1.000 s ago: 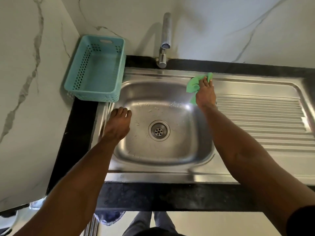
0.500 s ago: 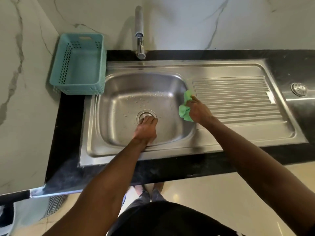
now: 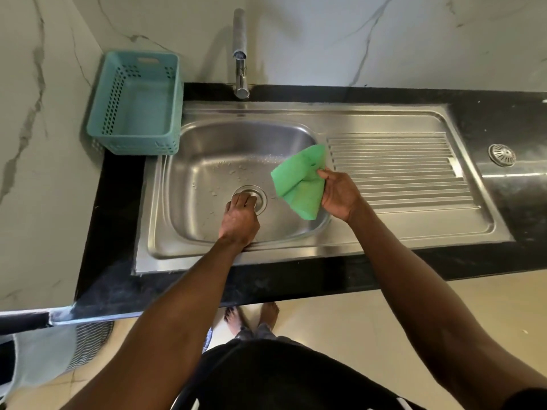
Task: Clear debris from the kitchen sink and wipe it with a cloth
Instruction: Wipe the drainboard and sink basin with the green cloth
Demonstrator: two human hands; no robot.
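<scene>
The steel sink [image 3: 165, 202] has small pale crumbs of debris [image 3: 233, 173] scattered over its basin floor around the round drain [image 3: 260, 196]. My left hand [image 3: 238, 218] reaches into the basin, its fingertips bunched on the drain's left edge; whether it pinches any crumbs is hidden. My right hand [image 3: 337, 196] holds a green cloth [image 3: 299, 182] lifted above the basin's right side, and the cloth hangs unfolded, off the metal.
A teal perforated basket [image 3: 133, 105] stands on the black counter left of the sink. The tap [image 3: 240, 54] rises behind the basin. A ribbed draining board [image 3: 393, 170] lies to the right, and a round steel strainer [image 3: 501, 155] sits on the counter beyond it.
My left hand went from the basin's left rim to the drain. My right hand brought the cloth from the back rim down the right side and lifted it, so it now hangs spread.
</scene>
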